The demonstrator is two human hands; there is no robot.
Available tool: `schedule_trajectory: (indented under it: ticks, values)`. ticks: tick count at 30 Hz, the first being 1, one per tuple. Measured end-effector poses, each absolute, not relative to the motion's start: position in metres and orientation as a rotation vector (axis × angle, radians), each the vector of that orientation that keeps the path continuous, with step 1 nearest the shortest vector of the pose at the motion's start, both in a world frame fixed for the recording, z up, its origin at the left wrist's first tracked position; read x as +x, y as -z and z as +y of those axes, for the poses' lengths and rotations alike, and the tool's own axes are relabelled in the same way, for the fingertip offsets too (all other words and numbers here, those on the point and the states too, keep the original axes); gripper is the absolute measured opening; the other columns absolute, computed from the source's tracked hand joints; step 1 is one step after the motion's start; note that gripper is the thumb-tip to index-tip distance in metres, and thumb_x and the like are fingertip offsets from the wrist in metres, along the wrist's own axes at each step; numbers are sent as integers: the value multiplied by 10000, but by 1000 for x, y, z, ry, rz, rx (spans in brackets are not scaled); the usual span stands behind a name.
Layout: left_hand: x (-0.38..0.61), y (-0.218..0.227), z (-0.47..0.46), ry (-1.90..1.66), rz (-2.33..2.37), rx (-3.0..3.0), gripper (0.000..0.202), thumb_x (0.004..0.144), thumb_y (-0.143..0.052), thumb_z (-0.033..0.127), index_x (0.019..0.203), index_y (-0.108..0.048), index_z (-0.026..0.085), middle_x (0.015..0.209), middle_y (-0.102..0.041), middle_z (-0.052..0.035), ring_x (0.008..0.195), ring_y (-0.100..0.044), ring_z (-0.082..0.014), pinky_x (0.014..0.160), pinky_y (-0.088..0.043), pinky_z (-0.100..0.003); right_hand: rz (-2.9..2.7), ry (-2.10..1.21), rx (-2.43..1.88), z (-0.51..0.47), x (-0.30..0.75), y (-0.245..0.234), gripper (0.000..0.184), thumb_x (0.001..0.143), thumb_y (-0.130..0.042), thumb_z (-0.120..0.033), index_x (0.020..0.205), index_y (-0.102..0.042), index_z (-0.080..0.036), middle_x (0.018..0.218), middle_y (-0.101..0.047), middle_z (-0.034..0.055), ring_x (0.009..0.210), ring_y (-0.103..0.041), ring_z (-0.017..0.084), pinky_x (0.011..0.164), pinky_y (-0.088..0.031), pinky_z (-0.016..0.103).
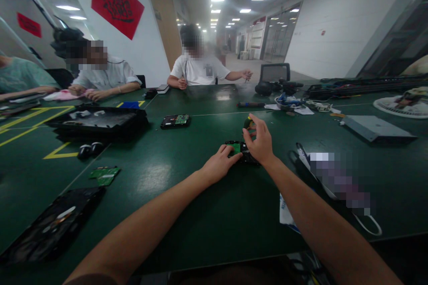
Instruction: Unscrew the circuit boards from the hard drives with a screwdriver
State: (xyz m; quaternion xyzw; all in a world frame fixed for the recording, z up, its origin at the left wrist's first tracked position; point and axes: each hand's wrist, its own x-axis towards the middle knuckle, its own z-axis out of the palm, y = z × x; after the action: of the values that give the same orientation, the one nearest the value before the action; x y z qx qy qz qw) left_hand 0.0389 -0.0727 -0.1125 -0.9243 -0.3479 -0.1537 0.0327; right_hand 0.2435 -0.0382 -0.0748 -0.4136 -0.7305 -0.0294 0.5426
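Note:
A hard drive [248,156] with a green circuit board [236,147] on its upper face lies flat on the table in front of me. My left hand [219,163] grips its near left side, fingers resting over the board. Above the drive's far side, my right hand [261,141] is closed around the green and yellow handle of a screwdriver [248,123]. The fingers hide the screwdriver's lower part, so I cannot tell whether its tip touches the drive.
Another hard drive [175,121] lies farther left. A black tray [100,120], a loose green board [105,175] and a black casing [53,222] occupy the left side. At right are a grey metal box [377,128] and a white cable [374,229]. Several people sit across the table.

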Motion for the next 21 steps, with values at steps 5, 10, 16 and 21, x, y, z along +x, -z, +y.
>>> schedule_trajectory:
  ticks: [5,10,16,21]
  values:
    - [39,111,-74,481,-1073,-2850,464,1026,-452,182,1478,-479,281,1358,-455,-121,1306,-418,-300,980,-538,-444,-1737,44,-990,-41,242,72,561,977,-551,-334,1520,-416,-294,1278,-562,134,968,-655,254,690,-657,414]
    - [39,111,-73,476,-1084,-2856,466,1022,-459,187,1478,-476,285,1358,-455,-116,1310,-418,-302,990,-531,-440,-1742,37,-984,-40,242,72,567,993,-513,-298,1546,-387,-285,1302,-555,139,985,-660,243,732,-655,408]
    - [40,112,-73,469,-1079,-2852,471,1021,-453,167,1479,-483,276,1362,-453,-127,1308,-413,-299,1003,-524,-442,-1743,44,-982,-39,243,73,550,988,-542,-306,1524,-415,-289,1268,-559,124,961,-652,226,696,-647,373]
    - [39,110,-73,467,-1071,-2839,472,1019,-460,171,1477,-479,285,1358,-451,-113,1313,-416,-299,1012,-521,-452,-1744,30,-976,-39,243,74,564,998,-509,-293,1548,-383,-293,1322,-554,140,1003,-663,241,733,-650,400]
